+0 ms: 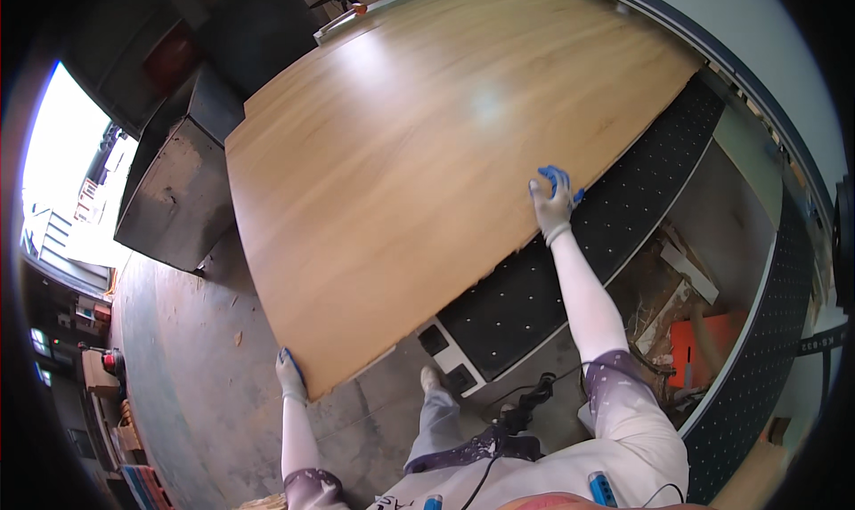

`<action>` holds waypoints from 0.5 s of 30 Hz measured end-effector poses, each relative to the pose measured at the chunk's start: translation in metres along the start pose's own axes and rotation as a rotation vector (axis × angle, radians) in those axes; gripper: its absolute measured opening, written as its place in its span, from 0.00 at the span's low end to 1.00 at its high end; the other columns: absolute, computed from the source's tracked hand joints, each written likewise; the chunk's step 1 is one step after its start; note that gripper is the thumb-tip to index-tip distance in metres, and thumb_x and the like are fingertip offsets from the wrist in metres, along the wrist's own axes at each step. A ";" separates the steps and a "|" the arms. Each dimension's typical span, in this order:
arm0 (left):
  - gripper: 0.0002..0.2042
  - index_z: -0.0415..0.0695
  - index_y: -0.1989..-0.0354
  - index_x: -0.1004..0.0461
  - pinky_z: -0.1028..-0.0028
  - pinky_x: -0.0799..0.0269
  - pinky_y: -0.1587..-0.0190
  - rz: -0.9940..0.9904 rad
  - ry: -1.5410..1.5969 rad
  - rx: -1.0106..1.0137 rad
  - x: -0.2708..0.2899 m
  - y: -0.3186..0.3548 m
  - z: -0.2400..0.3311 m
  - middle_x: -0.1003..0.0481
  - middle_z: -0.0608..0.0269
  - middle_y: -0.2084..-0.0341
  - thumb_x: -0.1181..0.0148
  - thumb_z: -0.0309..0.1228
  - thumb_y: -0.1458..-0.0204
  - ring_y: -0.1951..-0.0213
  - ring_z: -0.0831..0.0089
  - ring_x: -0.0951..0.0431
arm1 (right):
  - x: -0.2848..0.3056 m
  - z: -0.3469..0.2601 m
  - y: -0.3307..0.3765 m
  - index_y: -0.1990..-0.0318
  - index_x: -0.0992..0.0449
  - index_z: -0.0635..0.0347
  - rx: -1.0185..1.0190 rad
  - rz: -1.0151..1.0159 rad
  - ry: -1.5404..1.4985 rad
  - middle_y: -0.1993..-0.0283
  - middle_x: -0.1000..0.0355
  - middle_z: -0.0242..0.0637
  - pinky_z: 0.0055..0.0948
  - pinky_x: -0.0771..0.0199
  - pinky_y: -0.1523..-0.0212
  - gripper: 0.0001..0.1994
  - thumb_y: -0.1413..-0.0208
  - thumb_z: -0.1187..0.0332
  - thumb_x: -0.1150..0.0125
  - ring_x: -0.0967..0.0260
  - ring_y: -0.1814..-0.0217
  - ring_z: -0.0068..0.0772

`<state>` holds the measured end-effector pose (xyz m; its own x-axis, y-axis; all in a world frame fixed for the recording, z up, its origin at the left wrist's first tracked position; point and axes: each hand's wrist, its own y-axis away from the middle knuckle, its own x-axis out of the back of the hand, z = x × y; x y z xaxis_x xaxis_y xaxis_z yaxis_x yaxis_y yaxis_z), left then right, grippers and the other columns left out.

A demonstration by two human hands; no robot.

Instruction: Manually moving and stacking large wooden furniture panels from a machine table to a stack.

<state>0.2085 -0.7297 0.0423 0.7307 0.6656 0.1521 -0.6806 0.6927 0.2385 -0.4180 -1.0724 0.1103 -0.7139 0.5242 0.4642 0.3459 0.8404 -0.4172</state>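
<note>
A large wood-grain board (383,198) lies tilted across the picture, its near right edge rough, over a black table (525,301) dotted with small pale studs. At the board's near left corner, my left hand (290,376), in a grey-and-blue work glove, closes on the edge; its fingertips are partly hidden. My right hand (554,209) wears a matching glove and is at the board's right edge. Its fingers are spread and slightly bent, with nothing held between them. Whether its palm touches the board I cannot tell.
On the left stands a worn grey metal cabinet (169,189). Wood scraps (690,274) and an orange panel (706,348) lie in the gap right of the table. A second black studded table section (748,403) curves along the far right. A machine beam (712,47) spans the upper right.
</note>
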 end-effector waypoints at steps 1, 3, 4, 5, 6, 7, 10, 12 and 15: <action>0.21 0.36 0.44 0.31 0.70 0.30 0.49 -0.031 0.042 0.002 -0.016 -0.020 0.005 0.24 0.59 0.53 0.56 0.41 0.34 0.54 0.70 0.25 | -0.011 0.001 -0.012 0.48 0.26 0.55 0.057 0.040 0.186 0.36 0.36 0.42 0.48 0.62 0.29 0.22 0.48 0.54 0.37 0.48 0.29 0.47; 0.21 0.38 0.39 0.37 0.70 0.33 0.44 -0.140 0.047 -0.063 -0.045 -0.058 0.014 0.28 0.58 0.47 0.55 0.39 0.34 0.48 0.68 0.28 | -0.044 -0.003 -0.027 0.41 0.32 0.57 -0.086 0.078 0.187 0.31 0.43 0.48 0.45 0.61 0.27 0.27 0.46 0.54 0.39 0.56 0.26 0.55; 0.21 0.38 0.37 0.39 0.70 0.35 0.42 -0.143 0.090 -0.102 -0.056 -0.067 0.014 0.30 0.58 0.45 0.55 0.38 0.34 0.46 0.68 0.30 | -0.061 -0.005 -0.020 0.38 0.36 0.55 -0.144 0.099 0.161 0.29 0.48 0.51 0.48 0.63 0.27 0.30 0.46 0.51 0.40 0.60 0.25 0.58; 0.22 0.38 0.36 0.42 0.70 0.37 0.40 -0.146 0.149 -0.158 -0.076 -0.081 0.016 0.32 0.57 0.43 0.55 0.36 0.34 0.43 0.68 0.32 | -0.085 -0.012 -0.021 0.34 0.40 0.52 -0.205 0.129 0.129 0.27 0.53 0.54 0.51 0.66 0.26 0.34 0.46 0.49 0.41 0.63 0.24 0.61; 0.23 0.38 0.34 0.44 0.70 0.38 0.38 -0.170 0.217 -0.213 -0.092 -0.098 0.021 0.34 0.57 0.40 0.54 0.35 0.34 0.41 0.67 0.34 | -0.106 -0.019 -0.017 0.31 0.46 0.54 -0.320 0.082 0.090 0.26 0.59 0.60 0.51 0.66 0.26 0.39 0.46 0.46 0.41 0.67 0.23 0.61; 0.24 0.39 0.33 0.46 0.70 0.40 0.37 -0.140 0.182 -0.224 -0.103 -0.116 0.030 0.36 0.56 0.39 0.55 0.35 0.34 0.39 0.67 0.36 | -0.128 -0.026 -0.018 0.29 0.49 0.58 -0.427 0.035 0.019 0.26 0.65 0.65 0.50 0.64 0.26 0.42 0.46 0.45 0.42 0.69 0.23 0.62; 0.25 0.40 0.30 0.51 0.69 0.44 0.34 -0.183 0.182 -0.196 -0.118 -0.154 0.058 0.42 0.56 0.34 0.55 0.32 0.34 0.36 0.66 0.39 | -0.175 -0.046 -0.025 0.29 0.49 0.59 -0.392 0.148 -0.009 0.26 0.70 0.66 0.43 0.57 0.27 0.42 0.46 0.49 0.39 0.69 0.22 0.60; 0.26 0.41 0.30 0.52 0.69 0.45 0.34 -0.174 0.027 -0.237 -0.129 -0.170 0.071 0.43 0.56 0.34 0.56 0.32 0.34 0.36 0.66 0.40 | -0.193 -0.056 -0.035 0.30 0.49 0.60 -0.374 0.213 -0.102 0.25 0.73 0.65 0.40 0.54 0.27 0.41 0.47 0.54 0.37 0.68 0.22 0.59; 0.28 0.43 0.29 0.55 0.69 0.47 0.33 -0.192 0.059 -0.244 -0.140 -0.179 0.078 0.43 0.56 0.33 0.55 0.33 0.34 0.35 0.65 0.41 | -0.200 -0.059 -0.051 0.30 0.47 0.62 -0.414 0.150 -0.043 0.26 0.76 0.67 0.37 0.57 0.27 0.40 0.47 0.60 0.35 0.74 0.21 0.58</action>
<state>0.2319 -0.9690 0.0532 0.8476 0.5262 0.0687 -0.5285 0.8487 0.0191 -0.2569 -1.2116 0.0852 -0.6586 0.6458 0.3862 0.6563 0.7441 -0.1250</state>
